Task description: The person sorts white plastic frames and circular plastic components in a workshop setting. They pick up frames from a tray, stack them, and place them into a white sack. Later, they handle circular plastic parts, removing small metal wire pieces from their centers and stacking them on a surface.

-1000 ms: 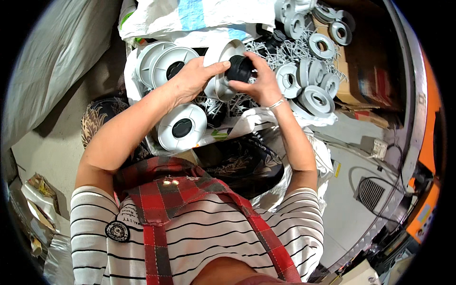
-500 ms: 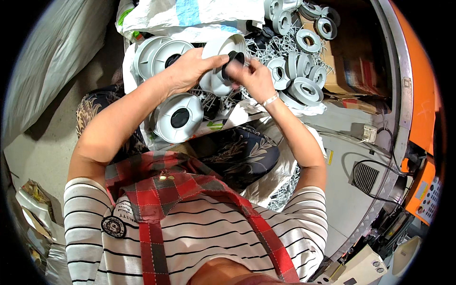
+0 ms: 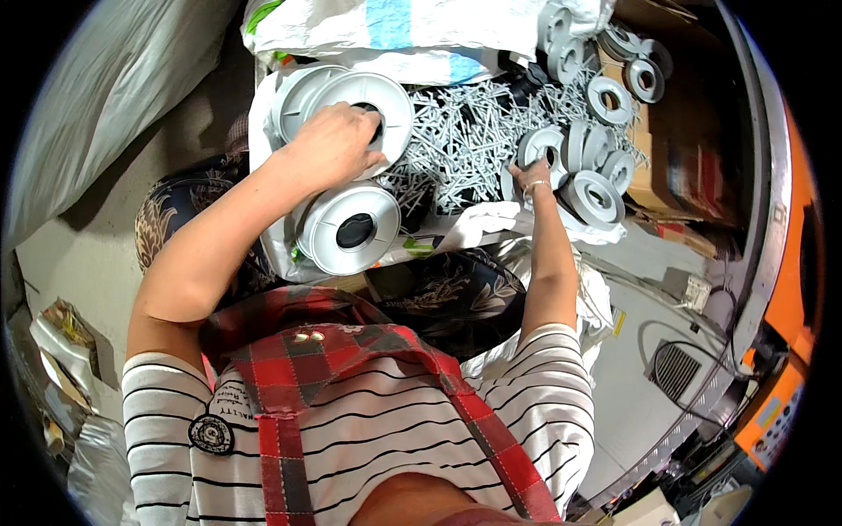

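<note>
My left hand is on the top light-grey round plastic flanged piece of the far-left pile, fingers curled at its black centre. Nearer to me lies another such piece, its black plug showing in the middle. Over on the right, my right hand closes on the near edge of a grey plastic ring, with its fingertips partly hidden. Between the hands spreads a heap of small grey pins, which look like screws or nails.
Several loose grey rings lie at the right of the heap. White sacking covers the far side. Beyond the rings stands a cardboard box. A grey machine cabinet with a cable and an orange panel is at the right.
The light-grey piece both hands held over the heap is now at the far-left pile under my left hand. My right hand has moved right, to the rings.
</note>
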